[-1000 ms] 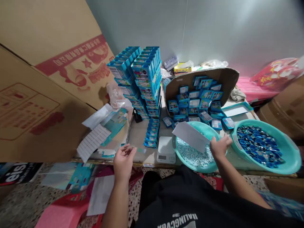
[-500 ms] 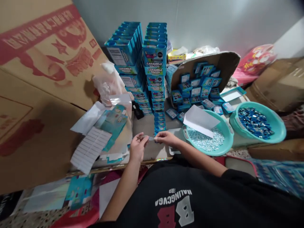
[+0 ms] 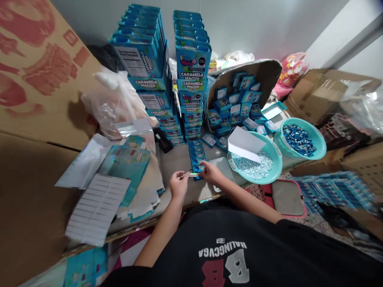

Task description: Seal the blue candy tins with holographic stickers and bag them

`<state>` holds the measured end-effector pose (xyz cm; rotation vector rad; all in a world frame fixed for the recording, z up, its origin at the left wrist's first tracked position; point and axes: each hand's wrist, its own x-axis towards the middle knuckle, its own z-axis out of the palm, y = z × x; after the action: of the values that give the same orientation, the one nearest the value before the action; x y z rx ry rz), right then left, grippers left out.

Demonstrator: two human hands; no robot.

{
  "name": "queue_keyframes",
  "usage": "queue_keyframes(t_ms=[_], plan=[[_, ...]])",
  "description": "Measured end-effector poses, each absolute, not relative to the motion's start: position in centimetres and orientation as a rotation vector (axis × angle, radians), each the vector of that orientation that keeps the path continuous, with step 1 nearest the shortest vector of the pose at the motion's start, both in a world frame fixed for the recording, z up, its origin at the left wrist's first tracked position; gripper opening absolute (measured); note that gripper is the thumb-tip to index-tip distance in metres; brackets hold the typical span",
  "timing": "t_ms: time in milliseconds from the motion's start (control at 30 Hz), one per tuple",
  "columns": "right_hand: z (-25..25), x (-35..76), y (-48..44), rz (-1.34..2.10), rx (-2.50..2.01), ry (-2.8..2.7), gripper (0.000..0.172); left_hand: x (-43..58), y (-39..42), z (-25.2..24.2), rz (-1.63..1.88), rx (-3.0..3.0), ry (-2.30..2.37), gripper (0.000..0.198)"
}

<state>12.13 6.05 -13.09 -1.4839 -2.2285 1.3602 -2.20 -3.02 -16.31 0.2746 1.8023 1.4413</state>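
Between my two hands a small shiny strip (image 3: 194,174) is stretched out flat, with rainbow glints; its exact kind is too small to make out. My left hand (image 3: 178,184) pinches its left end. At the other end, the fingers of my right hand (image 3: 210,172) are closed on it. Just beyond and partly under the right fingers lies a row of small blue boxes (image 3: 196,150) with round openings. Two tall stacks of blue candy display boxes, a left stack (image 3: 149,83) and a right stack (image 3: 191,75), rise behind that row.
Right of my hands stands a turquoise basin (image 3: 277,169) of pale pellets, a white sheet (image 3: 243,144) lying across it. A second basin (image 3: 321,149) holds blue wrapped pieces. Small blue packets (image 3: 235,109) fill an open carton. Papers (image 3: 98,205) and a big cardboard box (image 3: 30,171) are left.
The head view has shifted, so the stacks look nearer and the basins lie further left. The strip, dull before, now catches colourful light; both hands still hold it.
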Motion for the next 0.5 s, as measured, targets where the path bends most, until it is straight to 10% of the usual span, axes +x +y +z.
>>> queue_keyframes(t_ms=[500], plan=[[-12.7,12.1,6.0,1.17,-1.528,-2.456,0.011,-1.9,-4.0,-18.0,1.459,0.178,1.709,0.052]])
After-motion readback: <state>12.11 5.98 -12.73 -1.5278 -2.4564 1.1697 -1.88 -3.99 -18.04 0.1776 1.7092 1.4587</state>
